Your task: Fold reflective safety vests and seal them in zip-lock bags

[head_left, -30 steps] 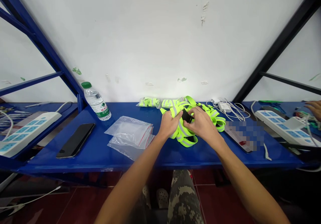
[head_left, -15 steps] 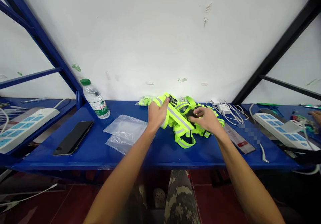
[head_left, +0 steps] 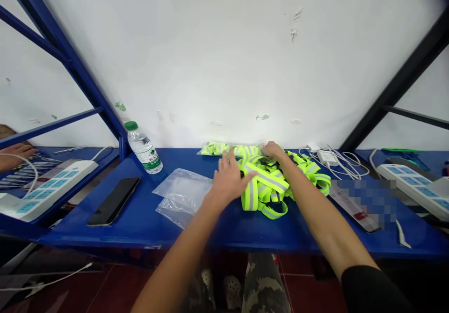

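atop reflective straps [head_left: 266,186] — right hand [head_left: 272,150] touching, left hand [head_left: 229,176] just beside

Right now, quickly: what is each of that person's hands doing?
Left hand: open, holding nothing.
Right hand: on the reflective straps, grip cannot be told.

blue steel shelf [head_left: 280,233] | reflective straps [head_left: 266,186] | zip bags [head_left: 182,196] | smartphone [head_left: 114,201] | water bottle [head_left: 143,151] | white cables [head_left: 336,157]
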Action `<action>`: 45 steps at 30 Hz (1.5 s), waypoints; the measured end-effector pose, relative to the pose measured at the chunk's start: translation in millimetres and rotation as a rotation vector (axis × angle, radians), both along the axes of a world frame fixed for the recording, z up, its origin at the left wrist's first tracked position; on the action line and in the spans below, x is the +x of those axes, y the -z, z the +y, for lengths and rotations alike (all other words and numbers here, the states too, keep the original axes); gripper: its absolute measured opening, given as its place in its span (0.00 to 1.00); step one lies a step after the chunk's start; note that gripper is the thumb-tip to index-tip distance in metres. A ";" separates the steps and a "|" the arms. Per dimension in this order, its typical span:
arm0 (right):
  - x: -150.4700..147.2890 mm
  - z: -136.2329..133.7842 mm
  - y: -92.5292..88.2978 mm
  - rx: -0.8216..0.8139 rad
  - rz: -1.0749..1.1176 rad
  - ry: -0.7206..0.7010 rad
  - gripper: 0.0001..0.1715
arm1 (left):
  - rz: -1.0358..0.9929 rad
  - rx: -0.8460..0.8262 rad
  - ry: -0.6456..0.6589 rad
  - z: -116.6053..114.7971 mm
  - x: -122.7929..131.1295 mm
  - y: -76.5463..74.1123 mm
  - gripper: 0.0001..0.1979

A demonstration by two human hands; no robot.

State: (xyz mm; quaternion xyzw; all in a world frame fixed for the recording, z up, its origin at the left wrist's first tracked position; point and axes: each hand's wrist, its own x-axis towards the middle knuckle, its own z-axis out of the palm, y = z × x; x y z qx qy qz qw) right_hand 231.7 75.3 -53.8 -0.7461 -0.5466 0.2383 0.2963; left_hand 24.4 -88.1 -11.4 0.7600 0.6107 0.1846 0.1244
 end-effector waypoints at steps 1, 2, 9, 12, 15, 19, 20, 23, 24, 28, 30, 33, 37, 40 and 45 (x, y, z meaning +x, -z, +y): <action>0.6 3.8 6.0 -0.015 0.016 0.044 0.15 | -0.001 -0.048 0.036 0.8 8.5 14.8 0.49; 2.0 6.3 11.1 -0.020 0.041 0.085 0.16 | 0.003 -0.080 0.080 2.8 16.4 30.4 0.48; 3.3 8.4 -7.4 0.063 0.366 0.180 0.12 | 0.019 -0.004 0.115 39.6 43.1 90.4 0.41; -7.4 1.8 -50.9 0.216 0.526 0.101 0.11 | 0.030 0.123 0.043 45.8 45.4 80.2 0.33; -15.5 -21.8 -92.6 0.396 0.765 -0.089 0.13 | -0.083 0.342 -0.009 35.1 41.8 53.4 0.18; -23.4 -77.9 -100.8 0.492 0.896 -0.284 0.18 | -0.594 0.491 -0.044 16.8 29.0 13.9 0.07; -27.0 -92.5 -93.8 0.475 0.873 -0.297 0.20 | -0.715 0.431 -0.002 15.4 26.4 8.0 0.06; -41.1 -127.0 -65.5 0.384 0.822 -0.336 0.22 | -0.891 0.157 0.140 20.1 22.8 4.5 0.12; -45.5 -134.7 -57.3 0.367 0.806 -0.343 0.22 | -0.894 0.081 0.161 23.1 22.6 6.8 0.13; -51.1 -150.5 -44.3 0.383 0.691 -0.332 0.23 | -0.873 -0.148 0.274 31.2 21.5 15.3 0.12; -46.9 -154.1 -46.0 0.385 0.646 -0.320 0.24 | -0.892 -0.200 0.376 31.9 19.8 15.3 0.11; -37.0 -157.7 -45.4 0.331 0.719 -0.317 0.25 | -0.900 -0.224 0.510 31.5 18.4 14.0 0.10; -24.6 -158.2 -31.3 0.213 0.984 -0.332 0.23 | -0.815 -0.186 0.592 29.0 21.3 15.4 0.12; -12.2 -154.7 -20.8 0.205 1.075 -0.283 0.22 | -0.691 -0.086 0.561 24.4 22.1 13.2 0.14; 13.9 -153.0 -17.5 0.519 0.786 -0.073 0.15 | -0.661 0.078 0.398 22.3 14.1 2.1 0.15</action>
